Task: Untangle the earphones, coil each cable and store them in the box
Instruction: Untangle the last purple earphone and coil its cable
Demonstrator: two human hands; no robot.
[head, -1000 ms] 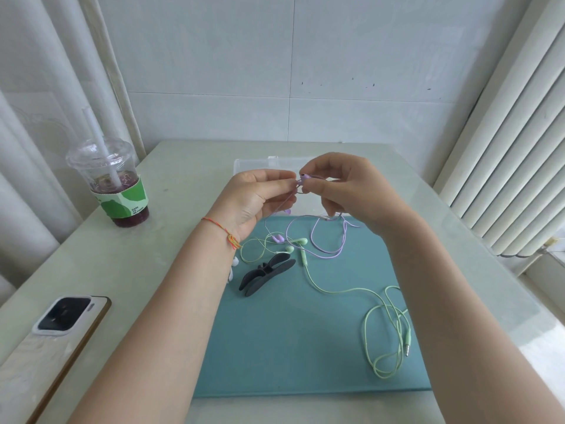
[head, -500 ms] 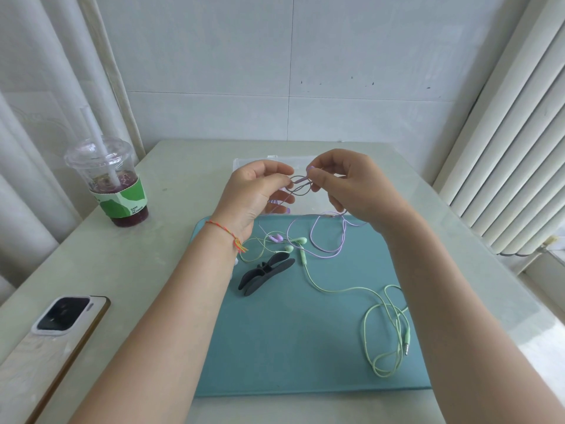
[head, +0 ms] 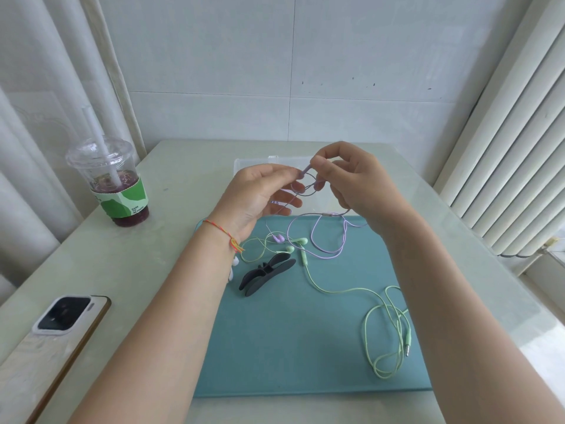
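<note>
Both hands are raised over the far edge of the teal mat. My left hand pinches a small loop of the purple earphone cable at its fingertips. My right hand pinches the same cable's plug end beside it. The rest of the purple cable hangs down and lies in loops on the mat. The green earphones lie loose on the mat, buds near the purple buds, plug at the right. The clear plastic box sits behind my hands, mostly hidden.
A black cable clip lies on the mat beside white earbuds partly under my left wrist. A lidded drink cup with a straw stands at the left. A phone lies near the front left edge. Blinds line the right.
My hands have drawn slightly apart, and the small purple loop between them has opened wider. My right hand has lifted a little with the plug end.
</note>
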